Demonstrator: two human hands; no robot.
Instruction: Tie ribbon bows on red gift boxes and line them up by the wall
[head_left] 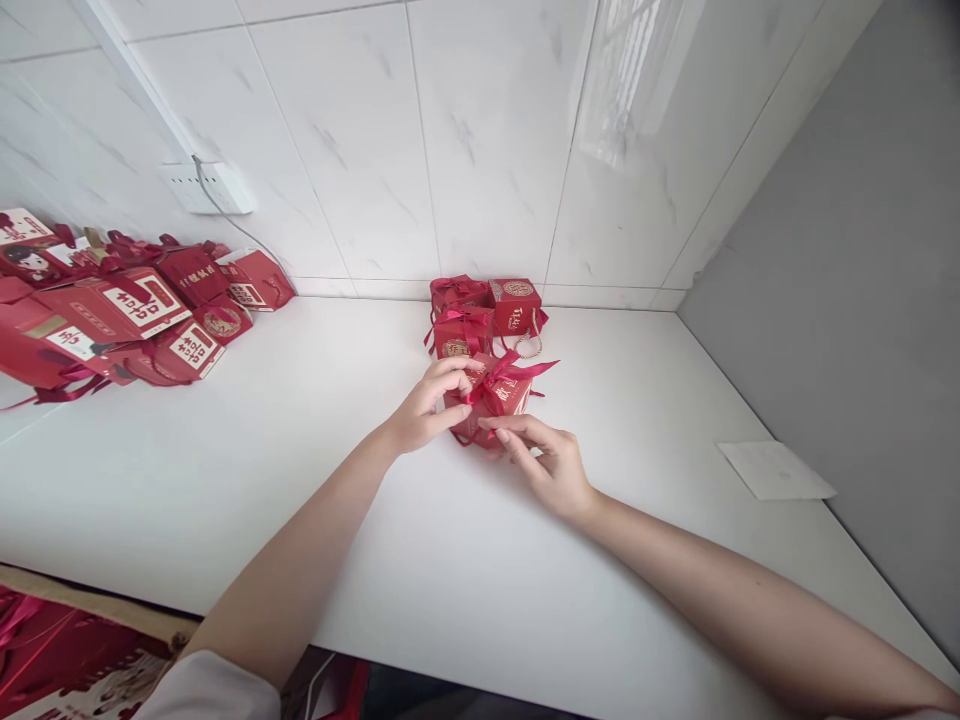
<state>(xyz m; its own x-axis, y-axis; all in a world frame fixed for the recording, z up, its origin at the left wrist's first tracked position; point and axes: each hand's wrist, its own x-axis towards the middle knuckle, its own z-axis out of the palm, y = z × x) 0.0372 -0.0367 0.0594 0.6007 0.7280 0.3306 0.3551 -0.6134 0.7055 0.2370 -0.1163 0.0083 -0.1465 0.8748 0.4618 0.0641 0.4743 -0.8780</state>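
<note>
A red gift box (508, 392) with gold lettering lies on the white table, a glossy red ribbon (495, 378) looped over its top. At its left side is my left hand (429, 405), thumb and forefinger pinched on the ribbon while the other fingers reach over the box. My right hand (553, 462) is at the near side, its thumb and forefinger closed on a ribbon end. Right behind stand more small red boxes (516, 308), one with a round gold pattern and a twisted cord handle beside it.
Many red gift boxes (142, 305) are piled at the left by the tiled wall, below a socket (206, 188) with a grey cable. A white card (776, 470) lies at the right edge of the table (360, 560). Red bags (67, 650) show at the lower left.
</note>
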